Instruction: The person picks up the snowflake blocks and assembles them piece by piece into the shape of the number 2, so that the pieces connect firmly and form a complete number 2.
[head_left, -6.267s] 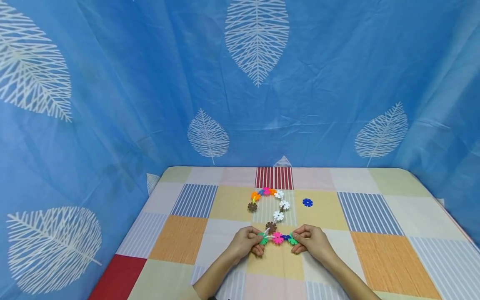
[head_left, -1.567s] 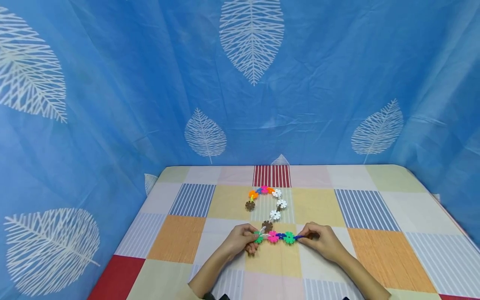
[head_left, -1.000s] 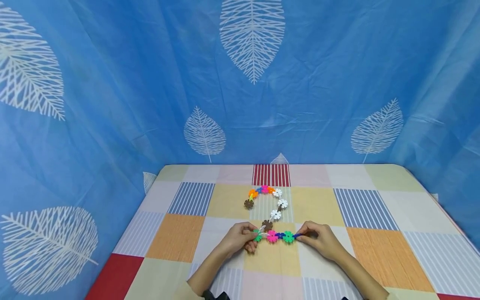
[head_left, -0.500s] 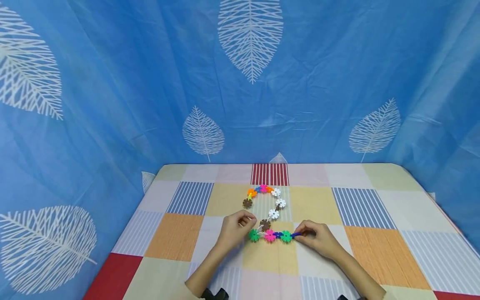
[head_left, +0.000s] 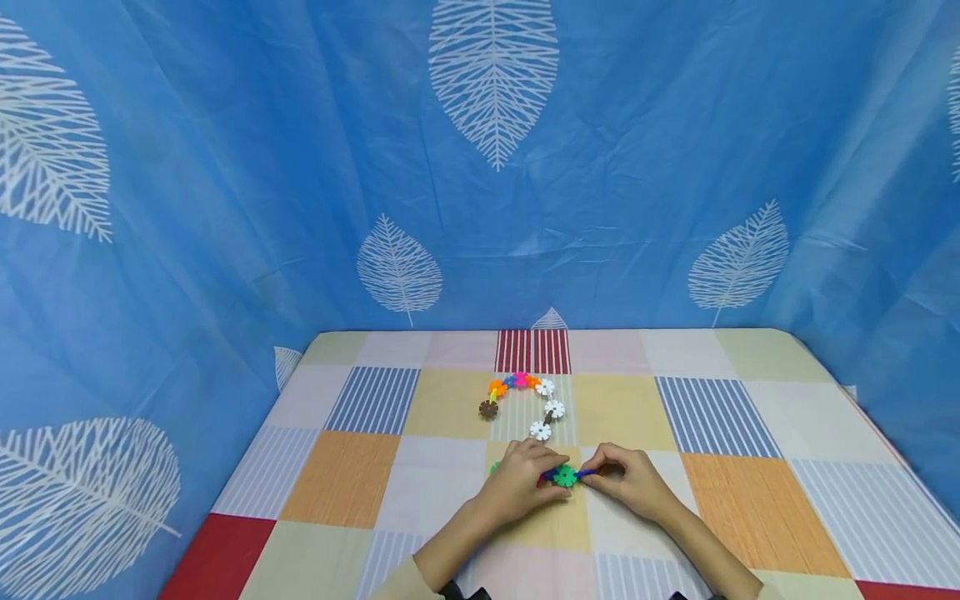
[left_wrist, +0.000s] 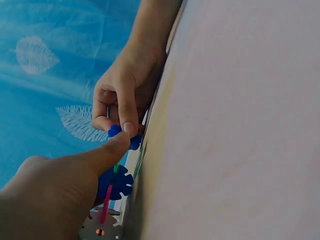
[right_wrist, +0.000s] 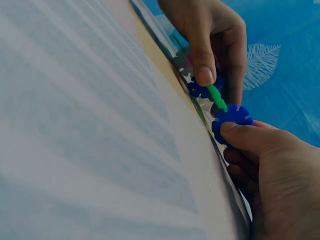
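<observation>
A chain of notched interlocking discs lies on the cloth in a question-mark-like curve. At its near right end, my right hand [head_left: 633, 483] pinches a dark blue disc [right_wrist: 234, 117] between thumb and fingers. That disc meets the edge of a green disc [head_left: 565, 476], which stands between both hands. My left hand [head_left: 517, 479] grips the chain beside the green disc, its thumb over the joint with another blue disc [left_wrist: 117, 182]. Behind the left hand, the pink disc and the lower brown disc are mostly hidden. A second green disc [head_left: 495, 468] peeks out at its left.
The far part of the chain curves away through white discs [head_left: 540, 430], orange, pink and blue ones, to a brown disc [head_left: 488, 409]. A patchwork cloth [head_left: 442, 400] covers the table. Blue leaf-patterned curtain [head_left: 600, 167] hangs around the back and sides.
The loose blue disc from the back right is now in my right hand at the chain's end. My left hand has released the left green disc and moved right to the other green one.
</observation>
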